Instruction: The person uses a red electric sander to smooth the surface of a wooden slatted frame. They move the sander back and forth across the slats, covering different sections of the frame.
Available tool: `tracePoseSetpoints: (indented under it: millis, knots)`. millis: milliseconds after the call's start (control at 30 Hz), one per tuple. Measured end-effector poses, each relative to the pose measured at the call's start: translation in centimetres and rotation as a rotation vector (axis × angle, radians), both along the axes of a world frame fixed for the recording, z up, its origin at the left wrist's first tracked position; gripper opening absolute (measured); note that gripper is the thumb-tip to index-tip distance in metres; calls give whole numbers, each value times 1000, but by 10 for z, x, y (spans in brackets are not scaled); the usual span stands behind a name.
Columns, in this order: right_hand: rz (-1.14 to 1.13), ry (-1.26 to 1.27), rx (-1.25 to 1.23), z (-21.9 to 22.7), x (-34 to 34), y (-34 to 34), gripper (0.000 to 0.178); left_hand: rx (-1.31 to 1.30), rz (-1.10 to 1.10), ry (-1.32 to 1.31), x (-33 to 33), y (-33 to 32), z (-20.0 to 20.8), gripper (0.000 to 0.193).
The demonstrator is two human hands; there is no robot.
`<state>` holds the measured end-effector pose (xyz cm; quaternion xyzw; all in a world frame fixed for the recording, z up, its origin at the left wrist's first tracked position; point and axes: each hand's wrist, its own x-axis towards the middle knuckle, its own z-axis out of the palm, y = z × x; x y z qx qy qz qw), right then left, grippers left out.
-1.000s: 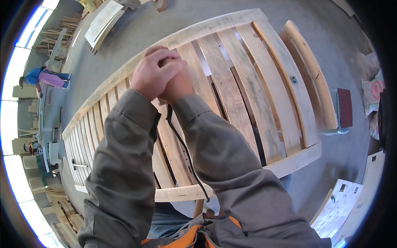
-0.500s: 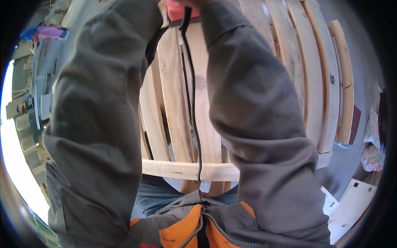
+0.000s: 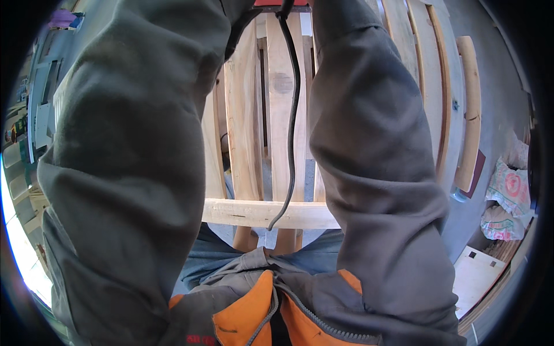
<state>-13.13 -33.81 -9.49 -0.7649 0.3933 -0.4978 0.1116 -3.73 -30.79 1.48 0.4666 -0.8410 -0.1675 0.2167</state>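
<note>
Both my arms, in dark grey sleeves, stretch forward over a slatted wooden frame (image 3: 283, 138). My hands lie beyond the upper edge, out of sight. Between the cuffs, only the lower edge of a red object (image 3: 270, 2) shows; its kind cannot be made out. A black cord (image 3: 295, 98) runs down from it along the pale slats. The cord's near end hangs over the front crosspiece (image 3: 259, 211), close to my body. A dark curved strap or cable (image 3: 238, 32) lies beside my left sleeve.
A rounded wooden piece (image 3: 471, 109) lies along the frame's right side. Farther right, printed sacks (image 3: 508, 187) and a pale board with square holes (image 3: 476, 277) rest on the floor. Boards and assorted items (image 3: 40, 124) stand at the left.
The red object and my cuffs have shifted farther up in the picture, leaving less of the red showing. A bit of my right hand seen earlier is gone from view. The cord has shifted right.
</note>
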Motion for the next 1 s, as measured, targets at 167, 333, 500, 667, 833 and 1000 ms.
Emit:
tracePoseSetpoints:
  millis: [167,333,500,667,833,1000]
  knots:
    - [-120,90,42,-11,-5,53,44,50,61,74,-1,48,2,41]
    - [-21,-146,126,-2,0,107,38,-48,72,54,0,106,-1,40]
    - [-31,-80,86,6,-18,166,42,-22,133,16,-10,146,-8,40]
    - [37,-252,404,29,-15,224,39,45,194,60,-8,192,-11,42]
    - [25,-213,319,15,-21,255,40,99,203,65,-19,232,-6,40]
    - [39,-108,334,16,-24,292,44,130,199,85,-21,270,-1,40]
